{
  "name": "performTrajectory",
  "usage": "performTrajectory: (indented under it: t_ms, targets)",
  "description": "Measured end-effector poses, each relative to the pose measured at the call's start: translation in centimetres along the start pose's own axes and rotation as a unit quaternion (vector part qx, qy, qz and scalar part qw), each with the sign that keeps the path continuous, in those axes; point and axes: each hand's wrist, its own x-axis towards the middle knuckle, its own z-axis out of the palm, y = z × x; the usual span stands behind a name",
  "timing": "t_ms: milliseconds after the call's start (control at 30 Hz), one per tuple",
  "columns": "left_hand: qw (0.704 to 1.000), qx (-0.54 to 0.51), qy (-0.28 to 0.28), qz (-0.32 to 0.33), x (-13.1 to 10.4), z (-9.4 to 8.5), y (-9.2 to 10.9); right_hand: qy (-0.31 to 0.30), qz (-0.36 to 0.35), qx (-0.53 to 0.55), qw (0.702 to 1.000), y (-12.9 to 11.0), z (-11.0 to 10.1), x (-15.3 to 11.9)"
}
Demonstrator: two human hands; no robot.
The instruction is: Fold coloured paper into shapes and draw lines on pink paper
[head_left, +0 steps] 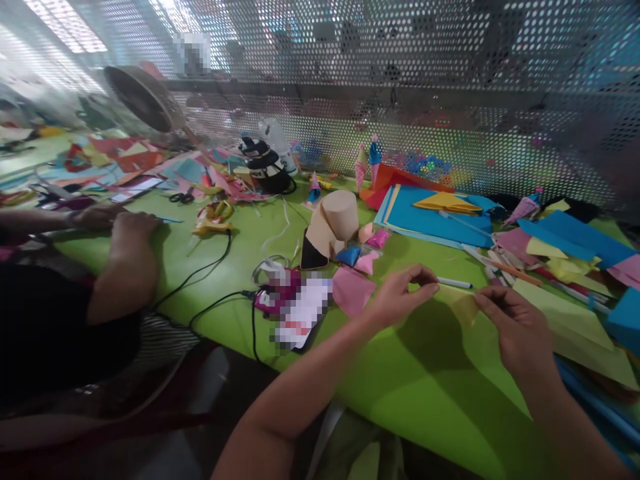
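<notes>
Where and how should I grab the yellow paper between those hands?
Probably pinch the yellow paper at its upper ends, from left and right: it looks thin and hangs down between the left hand and right hand.

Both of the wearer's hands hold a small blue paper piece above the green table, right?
One error: the paper piece is yellow, not blue, as the head view shows. The left hand and right hand do hold it above the green table.
</notes>
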Motion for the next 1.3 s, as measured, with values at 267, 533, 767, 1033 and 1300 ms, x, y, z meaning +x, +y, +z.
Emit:
performTrajectory:
  t_ms: [267, 533, 767, 1033, 1300]
  targets:
    - [1.0, 0.0, 0.007, 0.027, 0.0, 0.5, -0.5, -0.006, -0.004, -0.027, 1.0, -0.1, 0.0, -0.1]
    - [1.0, -0.012, -0.009, -0.007, -0.1, 0.3, 0.0, -0.016, -0.042, -0.073, 0.996, 0.5, -0.4, 0.2]
    - [0.999, 0.03, -0.01, 0.019, -0.1, 0.9, -0.1, -0.038, -0.09, -0.142, 0.985, 0.7, -0.2, -0.2]
    - [0.999, 0.038, -0.003, 0.028, -0.1, 1.1, -0.3, -0.051, -0.117, -0.162, 0.978, 0.4, 0.0, -0.2]
    - [0.998, 0.045, -0.02, 0.048, -0.2, 1.2, 0.0, -0.045, -0.161, -0.196, 0.966, -0.7, 0.4, -0.8]
